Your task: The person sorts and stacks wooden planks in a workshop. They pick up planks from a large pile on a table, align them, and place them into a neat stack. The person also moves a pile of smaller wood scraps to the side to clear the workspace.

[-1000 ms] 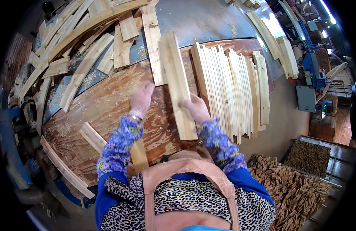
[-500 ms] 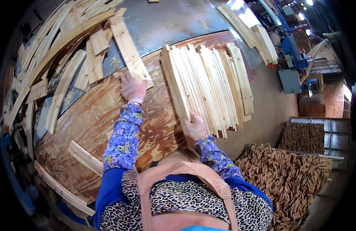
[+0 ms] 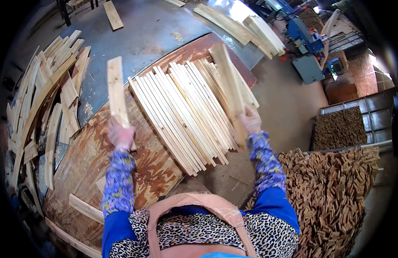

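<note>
A pale wooden board (image 3: 116,88) is in my gloved left hand (image 3: 120,134), whose fingers close round its near end. It extends away from me over the seam between the brown plywood and the grey table. My gloved right hand (image 3: 251,120) grips the near end of another board (image 3: 230,79), blurred and tilted at the right side of the row. Between my hands lies a row of narrow boards (image 3: 182,116), packed side by side on the plywood top (image 3: 93,159). The raised board partly covers the row's right end.
A loose heap of boards (image 3: 50,99) is at the left. More boards (image 3: 233,28) lie at the far right of the grey table (image 3: 143,38). A big pile of short wood pieces (image 3: 328,189) stands at the right, with a blue machine (image 3: 304,36) beyond.
My right hand has left the row's left board and moved to its right side, now lifting a board there. My left hand has drawn its board leftward. The view has also shifted.
</note>
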`<control>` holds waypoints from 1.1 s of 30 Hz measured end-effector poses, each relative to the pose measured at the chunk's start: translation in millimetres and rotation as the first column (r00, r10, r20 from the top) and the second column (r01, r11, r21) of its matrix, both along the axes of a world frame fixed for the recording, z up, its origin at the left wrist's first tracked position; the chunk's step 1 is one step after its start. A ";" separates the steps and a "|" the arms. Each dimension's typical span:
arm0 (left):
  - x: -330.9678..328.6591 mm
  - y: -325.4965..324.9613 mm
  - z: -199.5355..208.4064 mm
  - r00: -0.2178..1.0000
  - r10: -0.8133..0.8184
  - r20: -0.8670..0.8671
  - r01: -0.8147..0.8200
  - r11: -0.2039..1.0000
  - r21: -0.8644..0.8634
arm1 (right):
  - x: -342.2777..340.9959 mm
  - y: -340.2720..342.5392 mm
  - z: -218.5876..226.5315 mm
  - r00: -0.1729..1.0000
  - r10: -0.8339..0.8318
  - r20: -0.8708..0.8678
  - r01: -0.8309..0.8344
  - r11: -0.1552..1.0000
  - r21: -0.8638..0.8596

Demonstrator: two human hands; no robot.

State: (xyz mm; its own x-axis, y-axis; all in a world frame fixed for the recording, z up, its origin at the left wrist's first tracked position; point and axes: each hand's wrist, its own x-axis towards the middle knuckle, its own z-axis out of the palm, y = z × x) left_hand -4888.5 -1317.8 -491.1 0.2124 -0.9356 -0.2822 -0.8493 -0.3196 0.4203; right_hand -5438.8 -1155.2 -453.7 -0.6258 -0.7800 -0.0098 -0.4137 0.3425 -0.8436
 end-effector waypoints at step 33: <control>236.0 -79.3 9.7 0.929 0.341 0.142 -0.350 0.936 0.043 | 369.4 -57.9 78.1 0.431 0.898 -0.090 -0.790 0.424 0.442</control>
State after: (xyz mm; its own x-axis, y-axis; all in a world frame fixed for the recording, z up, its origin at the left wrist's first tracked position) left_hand -4652.5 -1397.1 -481.4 0.5586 -0.7775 -0.2890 -0.7268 -0.6267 0.2811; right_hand -5069.4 -1213.1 -375.6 0.3424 -0.8912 -0.2976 -0.8160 -0.1251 -0.5643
